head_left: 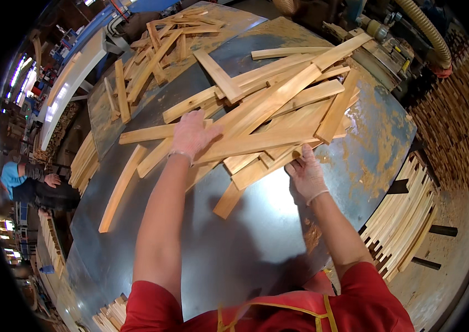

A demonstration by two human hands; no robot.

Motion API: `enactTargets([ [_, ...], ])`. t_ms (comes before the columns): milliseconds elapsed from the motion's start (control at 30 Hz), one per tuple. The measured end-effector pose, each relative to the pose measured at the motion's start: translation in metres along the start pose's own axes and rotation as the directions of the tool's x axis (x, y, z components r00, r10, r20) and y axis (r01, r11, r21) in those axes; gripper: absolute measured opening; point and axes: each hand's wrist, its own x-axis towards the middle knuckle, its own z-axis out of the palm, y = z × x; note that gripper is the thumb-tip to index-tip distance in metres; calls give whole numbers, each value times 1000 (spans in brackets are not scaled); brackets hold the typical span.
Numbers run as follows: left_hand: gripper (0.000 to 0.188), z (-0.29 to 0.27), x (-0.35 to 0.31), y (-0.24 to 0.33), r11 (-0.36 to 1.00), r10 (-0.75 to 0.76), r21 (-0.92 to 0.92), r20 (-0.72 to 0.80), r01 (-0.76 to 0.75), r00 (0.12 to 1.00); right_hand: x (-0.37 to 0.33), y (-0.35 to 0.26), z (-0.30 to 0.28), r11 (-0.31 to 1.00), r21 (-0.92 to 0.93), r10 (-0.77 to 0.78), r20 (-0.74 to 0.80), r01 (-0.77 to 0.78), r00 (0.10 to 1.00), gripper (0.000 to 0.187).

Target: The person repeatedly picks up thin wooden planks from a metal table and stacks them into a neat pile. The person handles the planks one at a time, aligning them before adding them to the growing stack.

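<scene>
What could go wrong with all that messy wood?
The criss-crossed wood pile might slide if a low piece gets pulled. The right hand is at the pile's near edge, so it could get pinched. Sawdust lies on the metal table, so pieces there could slip.

A heap of wood strips [284, 105] lies on the tabletop [207, 249], straight in front of the person. The left fingers [193, 117] rest on its near left side; the right fingers [307, 154] are at its near right edge. A lone strip [121, 191] lies just left of it, beside the left forearm [160, 243]. Farther off and to the left is a second heap [154, 63]. Sawdust [367, 171] lies right of the first. Behind, at the far right, stands a machine [381, 47] with a hose [425, 25]. Beyond the right edge sit a low stack [400, 221] and, behind it, a taller stack [450, 122]. A co-worker [30, 182] is off to the left.
</scene>
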Motion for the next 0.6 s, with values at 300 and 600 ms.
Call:
enactTargets([
  [300, 89, 44, -86, 31, 609, 274, -782, 365, 133, 890, -18, 41, 44, 986, -91, -153, -161, 139, 975, 74],
  [600, 115, 73, -468, -80, 543, -251, -558, 606, 628, 755, -258, 209, 15, 835, -537, 204, 101, -119, 974, 90],
])
